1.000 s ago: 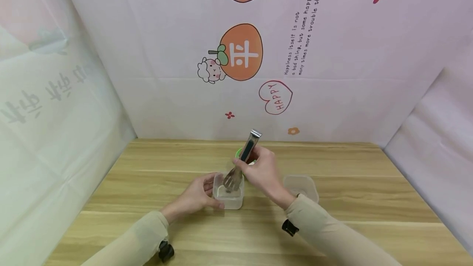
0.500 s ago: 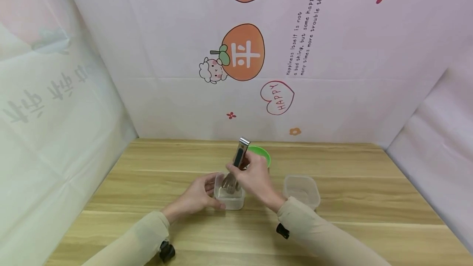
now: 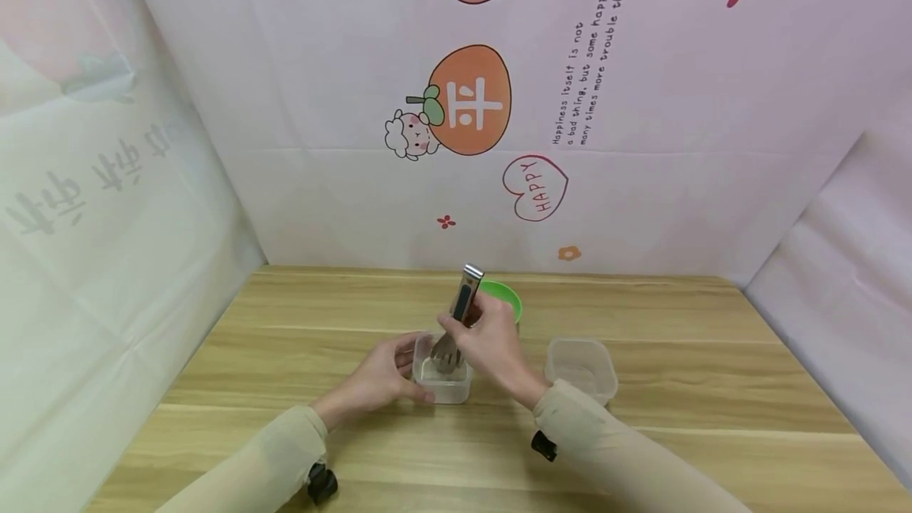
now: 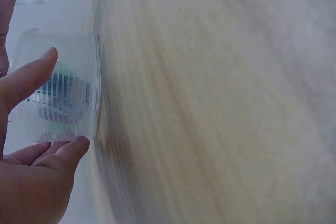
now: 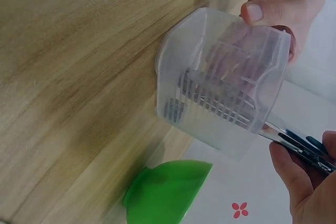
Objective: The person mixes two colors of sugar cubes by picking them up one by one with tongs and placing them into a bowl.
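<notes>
A clear plastic container [image 3: 452,394] stands on the wooden table in front of me. My left hand [image 3: 378,378] holds it from the left, thumb on the near side and fingers on the far side. From above, my right hand [image 3: 493,343] grips a pair of metal tongs [image 3: 466,295] with dark inlays on the handle. The slotted ends of the tongs reach down inside the container, and their slots show through its wall [image 5: 210,100] in the right wrist view. Whether anything lies between the tong ends, I cannot tell.
Behind my right hand sits a green bowl [image 3: 509,301], partly hidden. To the right stands a second clear container [image 3: 584,362], its near side close to my right sleeve. A printed white cloth [image 3: 641,204] hangs along the table's back edge.
My right hand has moved a little left and down, bringing the tongs deeper into the container and uncovering more of the green bowl. During the last half second almost nothing moves. My left hand stays put.
</notes>
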`<state>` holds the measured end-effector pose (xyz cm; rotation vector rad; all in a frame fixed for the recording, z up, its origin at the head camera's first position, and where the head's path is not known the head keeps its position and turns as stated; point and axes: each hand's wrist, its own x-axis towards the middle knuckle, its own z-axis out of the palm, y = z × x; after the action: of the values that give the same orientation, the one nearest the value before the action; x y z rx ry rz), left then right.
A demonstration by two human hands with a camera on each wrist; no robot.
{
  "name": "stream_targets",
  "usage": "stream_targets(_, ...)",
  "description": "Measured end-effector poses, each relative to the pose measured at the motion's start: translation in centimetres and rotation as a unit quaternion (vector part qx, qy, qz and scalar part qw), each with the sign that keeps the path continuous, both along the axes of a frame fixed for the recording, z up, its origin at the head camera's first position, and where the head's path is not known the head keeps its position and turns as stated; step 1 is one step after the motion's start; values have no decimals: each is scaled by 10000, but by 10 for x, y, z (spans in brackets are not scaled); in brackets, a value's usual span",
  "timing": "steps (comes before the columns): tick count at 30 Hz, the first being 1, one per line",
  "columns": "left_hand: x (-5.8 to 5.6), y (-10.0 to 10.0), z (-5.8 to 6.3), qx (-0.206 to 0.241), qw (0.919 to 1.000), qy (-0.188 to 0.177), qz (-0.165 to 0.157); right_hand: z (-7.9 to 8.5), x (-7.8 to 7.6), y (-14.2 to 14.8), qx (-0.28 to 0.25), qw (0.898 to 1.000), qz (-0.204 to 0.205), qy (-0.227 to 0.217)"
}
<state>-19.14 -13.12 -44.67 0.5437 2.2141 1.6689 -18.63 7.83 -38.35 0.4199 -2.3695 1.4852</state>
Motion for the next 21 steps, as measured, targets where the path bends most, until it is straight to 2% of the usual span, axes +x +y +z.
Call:
stream_targets(5,-1,0,-2,128,9999,-34,-61,6,-1,5,-286,9996,-51,55)
stream_targets(12,-1,1,-1,212,9998,-42,-42,29,-5,21,-771,9969,-107,71)
stream_targets(17,-2,0,-1,215,9998,-35,-33,44,-12,36,-1103,9937,-195,83)
stream_targets(21,-2,0,-2,194,9998,-37,-40,49,-21,49,-1183,9922,-376,147)
